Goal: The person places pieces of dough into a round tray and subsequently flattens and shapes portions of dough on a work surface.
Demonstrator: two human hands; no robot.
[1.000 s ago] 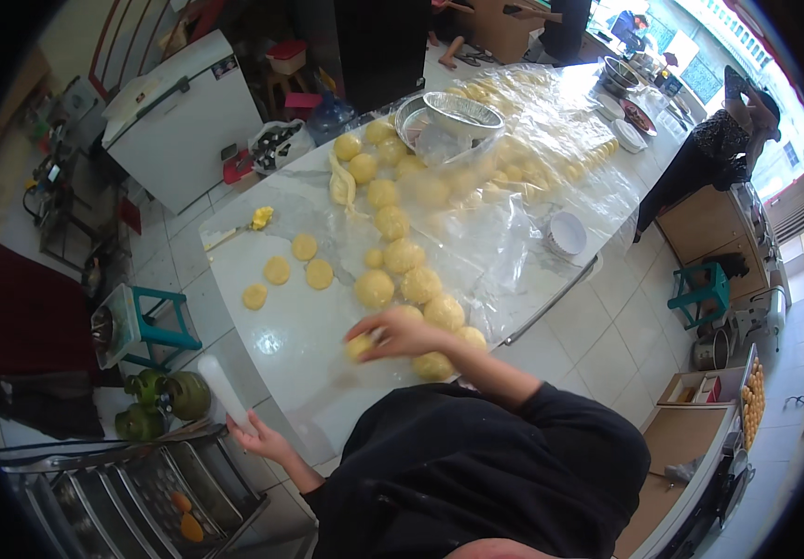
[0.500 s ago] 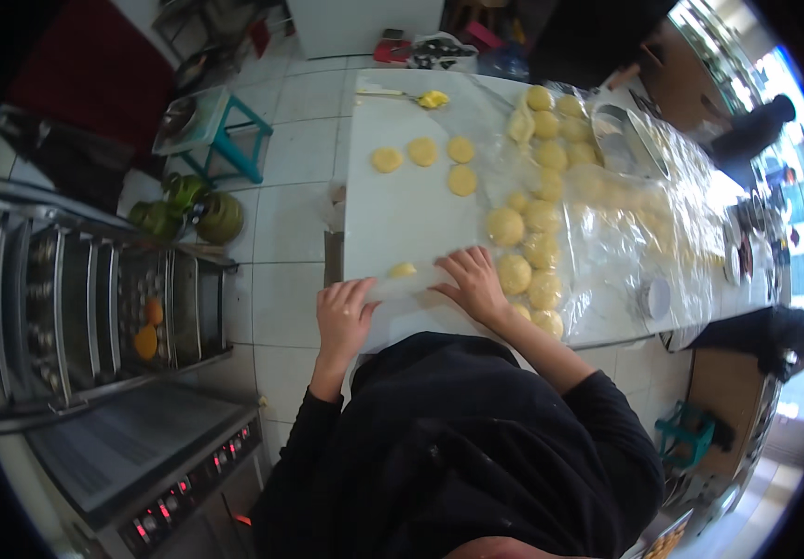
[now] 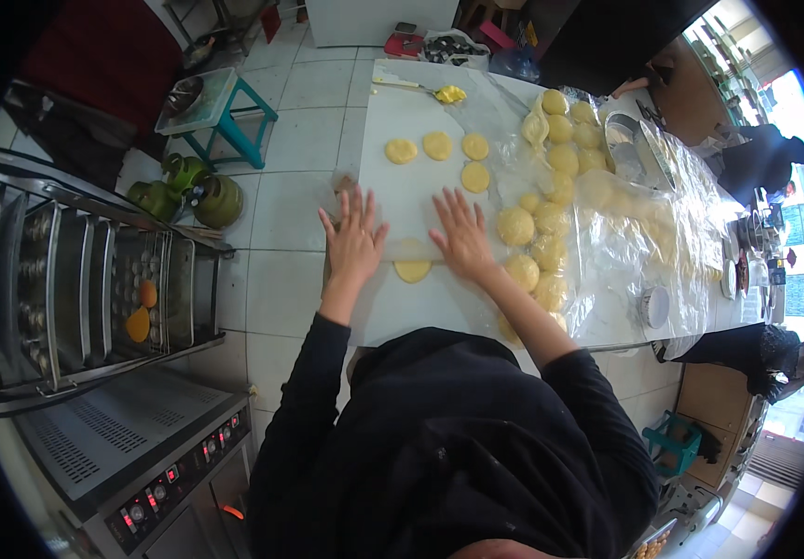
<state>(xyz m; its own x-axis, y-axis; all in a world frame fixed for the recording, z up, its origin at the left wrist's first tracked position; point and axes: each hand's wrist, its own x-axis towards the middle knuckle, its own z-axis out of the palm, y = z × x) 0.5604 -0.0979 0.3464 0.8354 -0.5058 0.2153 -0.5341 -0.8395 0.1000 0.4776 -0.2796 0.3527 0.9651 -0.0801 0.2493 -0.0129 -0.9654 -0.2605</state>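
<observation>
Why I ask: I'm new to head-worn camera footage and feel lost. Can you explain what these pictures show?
There is no machine here: these are a person's bare hands. A wide fisheye camera on their head looks down, so picture left is their left, and straight edges bend near the rim.

The left hand and right hand lie flat, fingers spread, on a pale roller that is hard to make out against the white table. A piece of flattened dough pokes out from under it.

Beyond the hands lie four dough discs. To the right are dough balls, and a clear plastic sheet.
</observation>
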